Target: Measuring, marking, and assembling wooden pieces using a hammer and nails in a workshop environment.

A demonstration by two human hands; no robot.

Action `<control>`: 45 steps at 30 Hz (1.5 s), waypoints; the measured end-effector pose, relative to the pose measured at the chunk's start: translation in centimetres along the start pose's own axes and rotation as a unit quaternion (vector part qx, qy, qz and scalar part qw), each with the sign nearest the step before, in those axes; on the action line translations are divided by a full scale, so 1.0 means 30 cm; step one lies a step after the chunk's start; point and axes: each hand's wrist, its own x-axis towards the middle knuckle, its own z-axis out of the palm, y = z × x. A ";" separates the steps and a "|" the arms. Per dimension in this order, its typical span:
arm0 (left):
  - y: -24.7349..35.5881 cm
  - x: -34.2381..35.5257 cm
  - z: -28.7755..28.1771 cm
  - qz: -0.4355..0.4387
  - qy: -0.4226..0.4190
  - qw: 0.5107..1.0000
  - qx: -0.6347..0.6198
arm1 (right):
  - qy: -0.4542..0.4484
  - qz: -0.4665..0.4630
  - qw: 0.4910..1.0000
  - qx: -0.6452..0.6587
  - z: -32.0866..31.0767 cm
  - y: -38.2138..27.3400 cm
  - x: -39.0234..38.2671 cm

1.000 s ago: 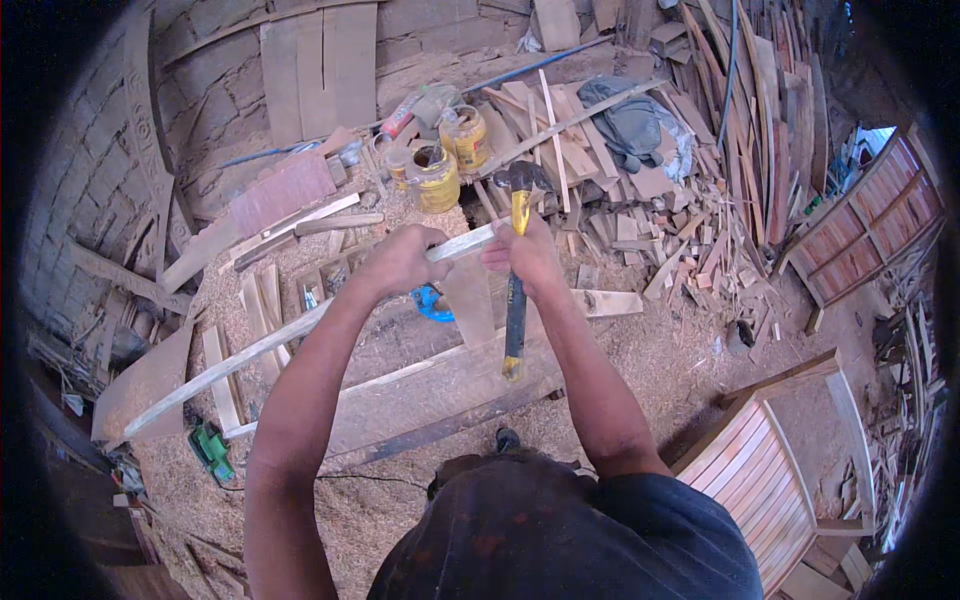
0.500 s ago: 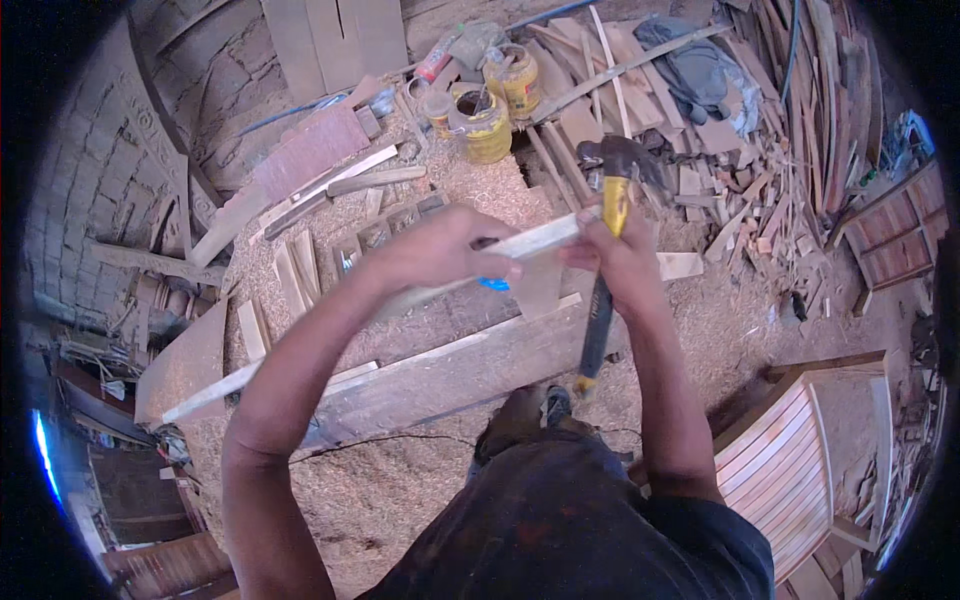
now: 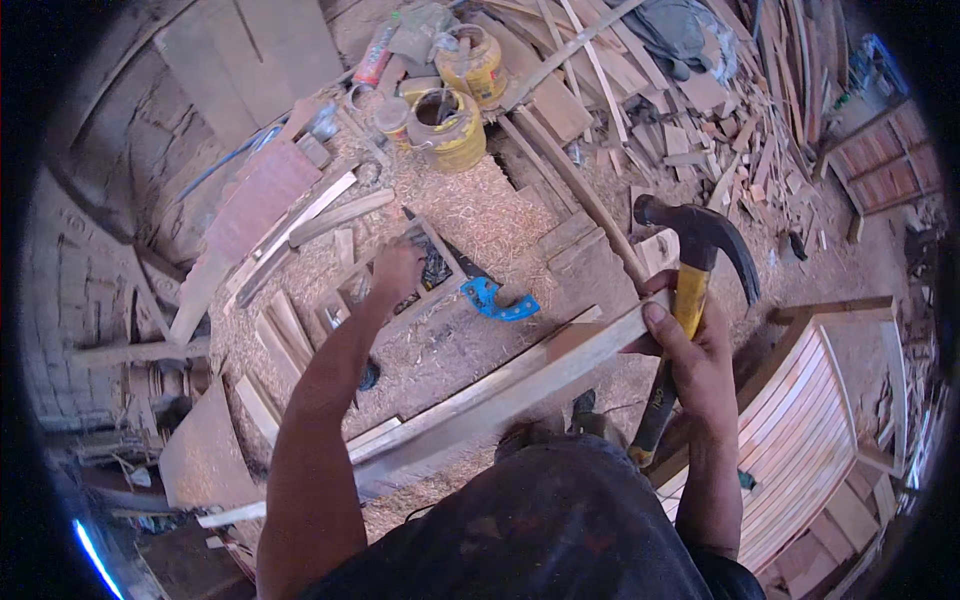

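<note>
My left hand [image 3: 400, 265] reaches into a compartmented wooden tray [image 3: 425, 304] on the workbench, over a section of small dark metal pieces [image 3: 436, 270] that look like nails. Its fingertips are hidden among them. In my right hand [image 3: 703, 365] are both a claw hammer [image 3: 691, 290], with yellow-and-black handle and dark head up, and the end of a long wooden strip [image 3: 540, 385]. The thumb presses on that strip, which slants down to the left across the bench's near edge, passing under my left forearm. A handsaw with a blue handle [image 3: 500, 303] lies beside the tray.
Yellow plastic tubs [image 3: 450, 140] stand at the back of the bench among sawdust. Boards [image 3: 270, 190] and offcuts lie to the left. Scrap wood [image 3: 700, 130] is heaped at far right. A slatted wooden panel [image 3: 785, 440] stands close on my right.
My left hand has let go of the strip and moved left into the tray. My right hand, with hammer and strip, has come lower and to the right. The view has shifted.
</note>
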 end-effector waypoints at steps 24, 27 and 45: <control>0.136 -0.040 -0.502 -0.134 0.131 0.881 -0.436 | -0.038 -0.036 0.998 0.031 -0.003 0.034 0.048; 0.289 -0.201 -0.785 -0.148 0.199 0.826 -0.507 | -0.062 -0.031 0.997 0.029 -0.016 0.046 0.056; 1.305 -0.412 -0.750 -0.228 0.412 0.774 -0.423 | -0.152 -0.071 0.985 0.041 -0.073 0.101 0.067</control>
